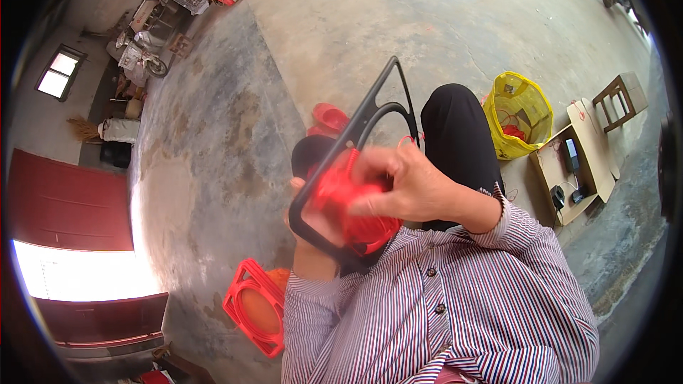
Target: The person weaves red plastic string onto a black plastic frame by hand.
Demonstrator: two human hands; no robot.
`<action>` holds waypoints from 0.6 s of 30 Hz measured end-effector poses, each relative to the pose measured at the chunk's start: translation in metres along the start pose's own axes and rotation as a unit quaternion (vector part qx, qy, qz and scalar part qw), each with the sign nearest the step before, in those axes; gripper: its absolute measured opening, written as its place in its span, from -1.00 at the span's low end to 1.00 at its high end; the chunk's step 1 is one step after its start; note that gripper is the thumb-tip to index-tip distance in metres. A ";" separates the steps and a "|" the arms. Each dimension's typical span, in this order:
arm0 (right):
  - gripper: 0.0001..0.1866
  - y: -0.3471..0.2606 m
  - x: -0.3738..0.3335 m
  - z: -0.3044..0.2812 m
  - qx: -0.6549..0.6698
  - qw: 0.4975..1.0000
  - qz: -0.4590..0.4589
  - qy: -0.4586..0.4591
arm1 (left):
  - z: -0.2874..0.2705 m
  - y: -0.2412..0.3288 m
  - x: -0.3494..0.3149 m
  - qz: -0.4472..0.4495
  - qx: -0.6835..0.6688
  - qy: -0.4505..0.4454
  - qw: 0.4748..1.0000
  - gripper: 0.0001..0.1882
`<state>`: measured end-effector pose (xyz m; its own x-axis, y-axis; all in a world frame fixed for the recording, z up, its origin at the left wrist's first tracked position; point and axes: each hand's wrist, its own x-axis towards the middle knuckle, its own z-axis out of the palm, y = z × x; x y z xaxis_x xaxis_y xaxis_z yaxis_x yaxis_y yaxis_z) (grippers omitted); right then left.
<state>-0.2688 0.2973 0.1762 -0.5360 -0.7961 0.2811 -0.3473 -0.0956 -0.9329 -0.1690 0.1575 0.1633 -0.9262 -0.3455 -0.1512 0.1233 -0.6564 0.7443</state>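
Black frame: this long frame (337, 145) with rounded corners and a curved inner bar is tilted in front of the seated person's body, above the lap.
Red bundle: it lies within the lower part of the black frame; this glossy bundle (373, 229) is too blurred to tell its exact kind.
Left hand: the hand (321, 222) is closed around the lower left side of the black frame, partly hidden by it.
Right hand: this hand (405, 181) is over the black frame, in front of the red bundle, with bent fingers; it is blurred, so I cannot tell if it pinches anything.
Red slipper: one slipper (329, 117) is on the floor, just beyond the left side of the black frame.
Red plastic frame: this piece (237, 304) with a ring inside lies on the floor, nearer to the person and left of the black frame.
Yellow basket: to the right of the black frame, past the knee, the open basket (498, 144) holds some red material.
Cardboard box: farther right of the black frame, the open box (603, 163) contains dark devices (571, 156).
Wooden stool: the small stool (631, 94) is beyond this box, far right of the black frame.
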 end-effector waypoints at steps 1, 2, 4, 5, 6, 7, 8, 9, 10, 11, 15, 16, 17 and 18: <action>-0.71 0.004 -0.005 -0.001 0.082 0.995 0.021 -0.053 | 0.000 -0.002 0.001 0.012 0.095 -0.023 0.995 -0.04; -0.71 0.007 -0.007 0.000 0.040 0.999 -0.020 0.000 | -0.007 0.001 0.004 -0.031 0.030 -0.127 0.991 -0.08; -0.70 0.004 -0.007 0.001 -0.008 0.993 -0.053 0.104 | 0.004 -0.001 0.003 -0.028 -0.019 -0.110 0.993 -0.11; -0.69 -0.003 -0.002 0.002 -0.012 0.987 -0.044 0.156 | 0.009 0.000 0.001 -0.022 -0.065 -0.092 0.993 -0.15; -0.69 0.003 0.004 0.003 -0.093 0.973 -0.098 0.187 | 0.001 -0.004 0.002 -0.016 -0.058 -0.191 0.980 -0.23; -0.69 0.010 0.007 0.001 -0.095 0.973 -0.098 0.187 | 0.002 -0.006 0.003 -0.022 -0.044 -0.072 0.996 -0.37; -0.73 0.015 0.011 0.000 -0.077 0.975 -0.130 0.163 | 0.005 -0.006 0.003 -0.032 -0.020 -0.050 0.998 -0.41; -0.76 0.019 0.012 -0.003 -0.060 0.975 -0.163 0.138 | 0.008 -0.005 0.002 -0.043 0.004 -0.027 0.999 -0.45; -0.81 0.020 0.008 -0.014 -0.006 0.988 -0.140 0.069 | 0.011 -0.003 0.001 -0.042 0.003 -0.028 0.999 -0.45; -0.80 0.028 0.004 -0.016 0.147 0.983 -0.108 0.013 | 0.011 0.003 -0.005 -0.045 -0.056 -0.060 0.996 -0.47; -0.68 0.068 -0.013 -0.012 0.436 0.884 0.151 0.078 | 0.007 0.011 -0.013 -0.130 -0.154 -0.072 0.977 -0.46; -0.61 0.068 -0.015 -0.003 0.478 0.861 0.174 0.028 | 0.007 0.007 -0.013 -0.151 -0.143 -0.068 0.976 -0.47; -0.61 0.064 -0.015 0.003 0.604 0.778 0.166 -0.042 | 0.007 0.001 -0.013 -0.172 -0.132 -0.064 0.974 -0.48; -0.61 0.070 -0.015 0.007 0.639 0.747 0.172 -0.063 | 0.007 -0.003 -0.013 -0.148 -0.094 -0.050 0.983 -0.50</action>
<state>-0.2800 0.2985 0.1051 -0.3192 -0.9473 0.0265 0.8565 -0.3003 -0.4197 -0.1596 0.1687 0.1683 -0.9606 -0.0585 -0.2717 -0.1026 -0.8340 0.5421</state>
